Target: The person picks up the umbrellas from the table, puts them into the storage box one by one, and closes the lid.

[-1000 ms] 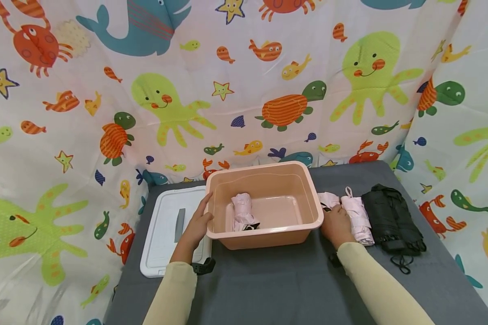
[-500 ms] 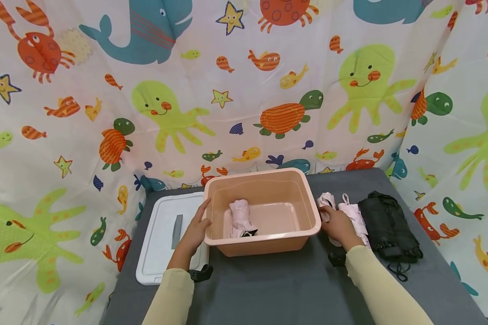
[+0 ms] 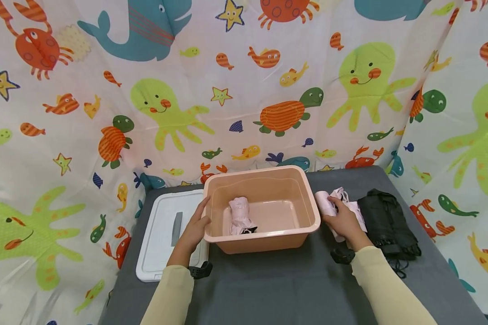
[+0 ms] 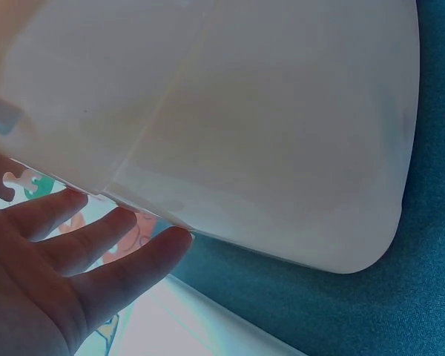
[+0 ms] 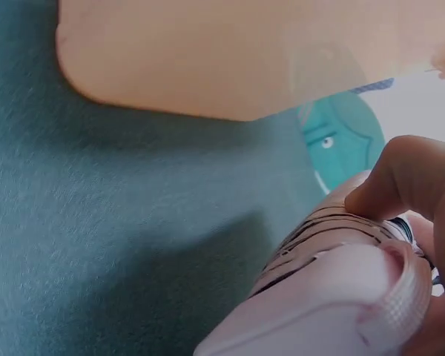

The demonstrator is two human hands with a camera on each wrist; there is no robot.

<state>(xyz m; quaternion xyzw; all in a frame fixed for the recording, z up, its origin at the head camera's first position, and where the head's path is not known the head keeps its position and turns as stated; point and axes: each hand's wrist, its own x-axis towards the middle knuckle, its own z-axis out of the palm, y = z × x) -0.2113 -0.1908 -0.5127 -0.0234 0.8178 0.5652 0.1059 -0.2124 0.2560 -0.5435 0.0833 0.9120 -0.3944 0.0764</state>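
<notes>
grey tabletop (image 3: 264, 289) spreads lower centre; beside the peach tub (image 3: 260, 246), my right hand (image 3: 344, 222) grips a folded pink umbrella (image 3: 324, 203); my straight-fingered left hand (image 3: 192, 232) touches the left rim (image 3: 207, 186).

The peach rectangular plastic bin (image 3: 262, 244) looks smooth, softly glossy inside. The white rectangular plastic lid (image 3: 159, 237) is smooth too, its long grey handle (image 3: 176, 229) matt. The pale pink cylindrical cloth roll (image 5: 315, 297) has smooth fabric with a faint sheen and a rougher, ribbed woven pink strap (image 5: 402, 304). The small pale pink cloth bundle (image 3: 240, 214) inside the bin looks creased, as does the black folded cloth bundle (image 3: 386, 221). The grey cloth-covered table (image 3: 268, 289) is matt, finely textured; the white sea-animal-print curtain (image 3: 211, 67), smooth, lightly creased sheeting.
</notes>
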